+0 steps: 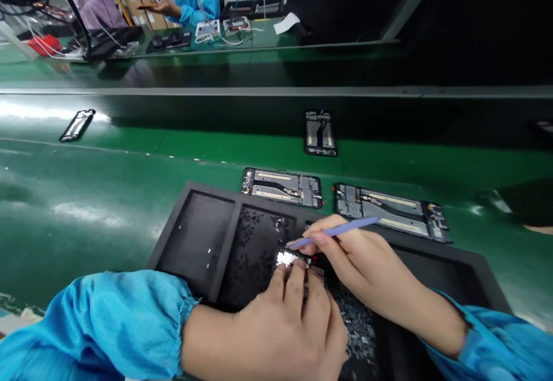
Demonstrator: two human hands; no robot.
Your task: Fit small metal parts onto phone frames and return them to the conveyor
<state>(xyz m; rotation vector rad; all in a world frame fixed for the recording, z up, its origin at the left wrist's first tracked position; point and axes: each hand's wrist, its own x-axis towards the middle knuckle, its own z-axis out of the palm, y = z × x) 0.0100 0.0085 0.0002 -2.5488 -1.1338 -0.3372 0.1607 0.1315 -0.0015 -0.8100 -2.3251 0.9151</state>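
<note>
My left hand (287,329) has its fingers over an opened phone (285,258) and holds it down above the black tray. Most of that phone is hidden under the fingers; a shiny silver patch shows at its far end. Between thumb and fingertips, my right hand (352,248) pinches a slim purple tool (352,226), either tweezers or a pry stick. Its tip is at the phone's far edge, just beyond my left fingertips. The black tray (237,219) has several compartments, some with small dark pieces and shiny bits scattered inside.
Opened phones lie beyond the tray: one at left centre (281,187), one at right (391,211), one farther back (320,133), one far left (78,125). They rest on a green bench (86,179). Behind a ledge (173,91), two people stand near cables and devices.
</note>
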